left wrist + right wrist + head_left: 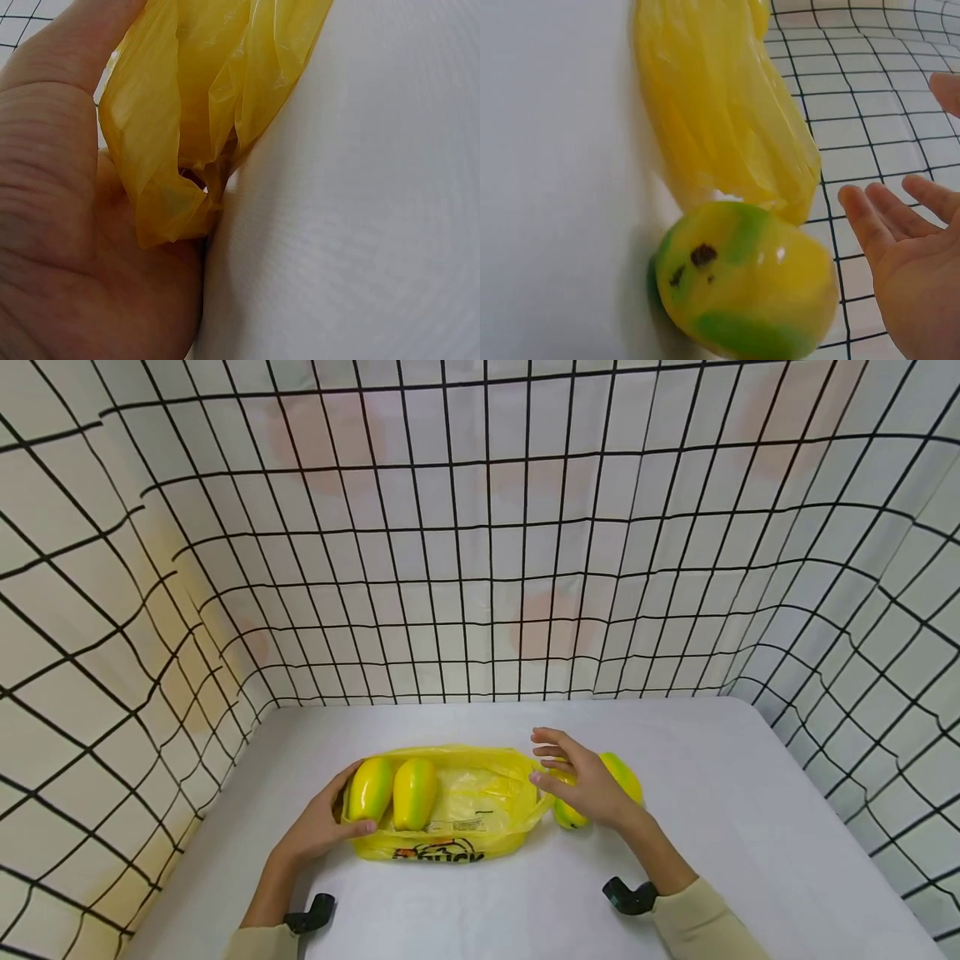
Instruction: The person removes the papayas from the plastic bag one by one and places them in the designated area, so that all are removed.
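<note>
A yellow plastic bag with black print lies spread open on its side. Inside its left part, two glossy yellow-green, mango-shaped fruits rest side by side. My left hand grips the bag's left end, thumb over the near rim and fingers round the far side. Past the bag's right end, yellow-green fruit lies on the table, partly covered by my right hand. That hand hovers there with spread fingers, holding nothing. Up close in the right wrist view, a fruit shows brown spots and green streaks beside the bag.
A white-covered table carries everything. Black wire grid panels stand behind it and along both sides, with white cloth beyond. Each wrist wears a black camera mount.
</note>
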### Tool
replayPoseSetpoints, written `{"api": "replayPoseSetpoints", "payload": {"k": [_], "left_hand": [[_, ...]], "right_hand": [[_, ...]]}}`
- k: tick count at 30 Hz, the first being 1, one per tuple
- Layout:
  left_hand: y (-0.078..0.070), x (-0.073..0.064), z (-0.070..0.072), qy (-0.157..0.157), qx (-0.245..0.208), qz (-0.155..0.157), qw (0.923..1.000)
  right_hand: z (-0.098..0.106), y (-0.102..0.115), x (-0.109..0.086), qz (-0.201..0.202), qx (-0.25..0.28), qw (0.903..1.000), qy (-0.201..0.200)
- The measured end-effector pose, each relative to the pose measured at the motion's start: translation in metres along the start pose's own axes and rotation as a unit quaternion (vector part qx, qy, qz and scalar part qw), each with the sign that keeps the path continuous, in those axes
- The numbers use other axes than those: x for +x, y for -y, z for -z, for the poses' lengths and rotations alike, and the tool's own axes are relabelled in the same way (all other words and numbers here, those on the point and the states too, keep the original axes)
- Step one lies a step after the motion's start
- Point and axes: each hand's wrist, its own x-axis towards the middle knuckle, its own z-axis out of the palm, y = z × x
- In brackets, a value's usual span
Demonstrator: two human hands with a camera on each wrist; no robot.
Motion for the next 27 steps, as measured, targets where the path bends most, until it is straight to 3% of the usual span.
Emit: {"api": "replayPoseSetpoints", "payload": {"k": [8, 21, 27], "left_hand": [[-0.003, 0.002, -0.002, 0.002, -0.004, 0.003, 1.0000], [-0.003, 0.007, 0.000, 0.003, -0.001, -0.010, 0.9999], [-0.001, 0.003, 0.001, 0.005, 0.010, 0.000, 0.9999]], "right_hand": [[-0.015, 0.006, 0.005, 0.000, 0.015, 0.9998, 0.016], [-0.036, 0.012, 0.017, -0.034, 0.031, 0.9980, 0.044], [-0.043, 0.030, 0.017, -0.054, 0.029, 0.9959, 0.067]]}}
